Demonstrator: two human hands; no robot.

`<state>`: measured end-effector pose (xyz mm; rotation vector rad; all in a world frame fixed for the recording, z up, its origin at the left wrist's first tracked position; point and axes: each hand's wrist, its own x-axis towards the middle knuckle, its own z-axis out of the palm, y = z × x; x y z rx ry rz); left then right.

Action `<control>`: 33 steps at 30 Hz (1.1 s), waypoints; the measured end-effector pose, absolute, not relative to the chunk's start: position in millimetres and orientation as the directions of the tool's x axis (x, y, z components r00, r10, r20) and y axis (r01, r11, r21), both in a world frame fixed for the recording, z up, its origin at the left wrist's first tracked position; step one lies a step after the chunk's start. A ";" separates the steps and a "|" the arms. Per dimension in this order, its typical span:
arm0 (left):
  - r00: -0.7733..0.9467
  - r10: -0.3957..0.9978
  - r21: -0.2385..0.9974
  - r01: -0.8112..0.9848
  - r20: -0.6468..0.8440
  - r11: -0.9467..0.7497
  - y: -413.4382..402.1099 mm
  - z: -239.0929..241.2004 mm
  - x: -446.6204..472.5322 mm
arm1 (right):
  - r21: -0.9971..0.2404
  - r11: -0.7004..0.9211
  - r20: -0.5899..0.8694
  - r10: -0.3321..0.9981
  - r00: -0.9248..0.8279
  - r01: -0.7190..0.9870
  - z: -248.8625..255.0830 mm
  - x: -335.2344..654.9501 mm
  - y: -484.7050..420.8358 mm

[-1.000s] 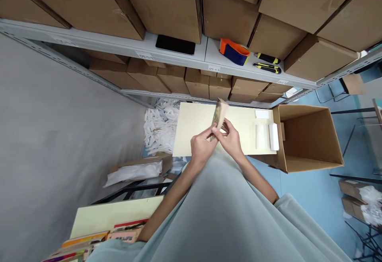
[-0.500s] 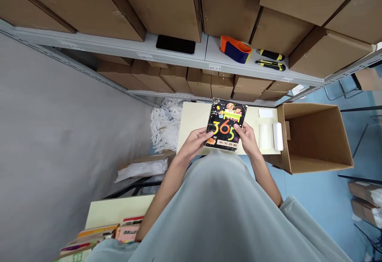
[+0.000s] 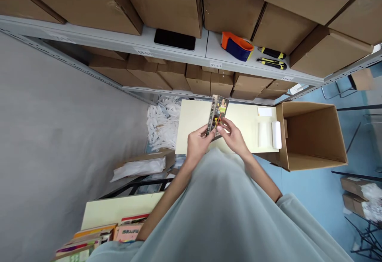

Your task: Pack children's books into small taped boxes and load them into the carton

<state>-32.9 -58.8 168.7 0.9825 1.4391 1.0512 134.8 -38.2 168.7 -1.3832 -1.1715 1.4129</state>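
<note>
Book: thin rectangular paperback book (image 3: 220, 110), dark glossy cover with bright print, seen almost edge-on and tilted, blurred; held in the air above the near part of the table.
Left hand: left hand (image 3: 197, 143) is clamped on the book's lower left edge, with the fingers curled round it.
Right hand: right hand (image 3: 235, 135) is closed on the lower right side of the book, fingertips pressed to the cover.
Table: flat pale yellow table (image 3: 193, 125), smooth matte top, set below the shelf.
Roll: white plastic roll (image 3: 276, 134), cylindrical, laid on the table's right end, just beside the carton.
Card: small white rectangular card (image 3: 265, 111), flat on the table near the roll.
Carton: open brown cardboard carton (image 3: 310, 134), flaps up, touching the table's right edge.
Shelf: grey metal shelf (image 3: 191, 53), loaded with plain brown cardboard boxes above and below.
Slab: flat black glossy slab (image 3: 174, 39) is laid on the shelf.
Tape dispenser: orange and blue tape dispenser (image 3: 237, 46), rounded, on the shelf.
Knives: two yellow-black knives (image 3: 271, 57), slim, just beside the tape dispenser.
Packets: heap of crumpled white packets (image 3: 162, 123), left of the table.
Stack: colourful stack of books (image 3: 98, 236), at lower left.
</note>
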 end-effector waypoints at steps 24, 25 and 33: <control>0.094 0.909 0.845 -0.340 -0.406 0.413 -54.1 164.3 -52.1 | -0.953 -0.281 -0.281 0.960 0.017 0.112 165.7 164.2 -35.9; 0.047 0.921 0.873 -0.302 -0.387 0.383 -53.6 163.1 -51.3 | -0.950 -0.258 -0.251 0.966 0.064 0.178 161.5 164.8 -37.0; -0.086 0.971 0.954 0.184 -0.222 0.235 -68.9 160.6 -32.1 | -0.929 -0.295 -0.315 0.947 -0.061 0.225 158.1 129.6 -52.6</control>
